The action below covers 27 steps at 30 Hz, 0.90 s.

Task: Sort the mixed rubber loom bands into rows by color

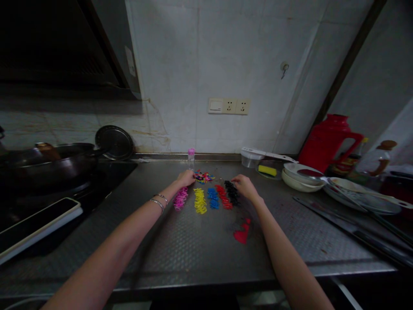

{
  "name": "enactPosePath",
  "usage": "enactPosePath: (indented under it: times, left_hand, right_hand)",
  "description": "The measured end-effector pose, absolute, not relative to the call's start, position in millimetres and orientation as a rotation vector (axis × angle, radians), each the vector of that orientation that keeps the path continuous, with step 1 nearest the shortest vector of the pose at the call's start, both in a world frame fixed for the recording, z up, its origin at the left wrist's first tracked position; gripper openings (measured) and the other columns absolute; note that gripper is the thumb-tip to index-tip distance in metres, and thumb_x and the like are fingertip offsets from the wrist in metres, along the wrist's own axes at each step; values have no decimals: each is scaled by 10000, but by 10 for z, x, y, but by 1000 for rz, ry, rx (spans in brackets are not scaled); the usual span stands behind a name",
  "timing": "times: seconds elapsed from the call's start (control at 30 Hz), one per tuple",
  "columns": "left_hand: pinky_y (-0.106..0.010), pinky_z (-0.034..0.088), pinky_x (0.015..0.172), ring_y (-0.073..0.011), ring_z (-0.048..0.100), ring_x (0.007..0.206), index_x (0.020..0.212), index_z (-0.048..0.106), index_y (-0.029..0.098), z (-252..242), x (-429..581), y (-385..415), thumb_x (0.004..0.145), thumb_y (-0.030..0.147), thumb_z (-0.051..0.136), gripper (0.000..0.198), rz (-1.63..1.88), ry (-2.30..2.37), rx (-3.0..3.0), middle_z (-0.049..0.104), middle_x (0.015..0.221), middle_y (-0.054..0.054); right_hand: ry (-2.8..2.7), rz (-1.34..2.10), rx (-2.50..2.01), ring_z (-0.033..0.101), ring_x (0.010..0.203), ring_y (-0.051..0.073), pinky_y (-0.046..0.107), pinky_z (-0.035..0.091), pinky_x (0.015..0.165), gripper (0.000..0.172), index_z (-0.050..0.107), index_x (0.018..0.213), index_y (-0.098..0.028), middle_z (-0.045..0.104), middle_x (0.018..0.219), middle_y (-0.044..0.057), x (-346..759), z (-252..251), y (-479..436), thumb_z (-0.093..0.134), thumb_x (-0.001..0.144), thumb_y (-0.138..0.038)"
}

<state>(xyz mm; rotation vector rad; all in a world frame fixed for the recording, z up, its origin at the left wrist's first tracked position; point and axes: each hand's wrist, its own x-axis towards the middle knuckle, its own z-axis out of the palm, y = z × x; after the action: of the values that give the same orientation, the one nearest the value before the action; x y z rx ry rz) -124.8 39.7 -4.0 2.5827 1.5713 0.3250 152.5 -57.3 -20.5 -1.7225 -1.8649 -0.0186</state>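
Small bands lie sorted by colour in rows on the metal counter: pink bands (180, 199), yellow bands (200, 201), blue bands (213, 198), red bands (223, 197) and black bands (231, 193). Behind them is a mixed-colour pile (204, 177). My left hand (186, 177) is at the pile's left edge, fingers pressed together; what they hold, if anything, is too small to name. At the top of the black row is my right hand (242, 185), its fingertips pinched beside the black bands, any held item too small to make out.
A small pink-capped container (191, 157) stands by the wall. Left are a phone (38, 224) and a pan (58, 163). To the right are a clear tub (251, 159), a yellow sponge (267, 171), bowls (301, 183), a red jug (325, 144) and a long dark utensil (348, 228).
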Motion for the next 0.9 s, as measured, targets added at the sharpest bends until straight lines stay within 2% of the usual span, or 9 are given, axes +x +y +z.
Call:
enactPosePath:
  times: [0.27, 0.53, 0.9]
  left_hand:
    - [-217, 436, 683, -172, 602, 802, 857, 691, 218, -59, -1248, 412, 718, 228, 523, 218, 414, 1584, 2575, 671, 888, -48]
    - [-197, 429, 666, -139, 587, 723, 805, 701, 173, -59, -1409, 373, 686, 223, 553, 196, 588, 1356, 2498, 678, 777, -25]
    - [-204, 411, 632, -131, 570, 664, 777, 699, 125, -69, -1389, 194, 683, 220, 535, 212, 607, 1126, 2488, 673, 737, -35]
  right_hand:
    - [-1873, -25, -1712, 556, 892, 149, 229, 387, 826, 294, 686, 872, -163, 646, 932, 80, 1534, -196, -568, 431, 731, -125]
    - [-1862, -9, -1754, 562, 884, 160, 234, 406, 800, 294, 687, 882, -167, 646, 932, 77, 1536, -218, -553, 434, 734, -140]
    - [-1895, -15, -1662, 567, 857, 162, 250, 414, 796, 278, 683, 883, -148, 645, 907, 80, 1410, -143, -604, 445, 739, -137]
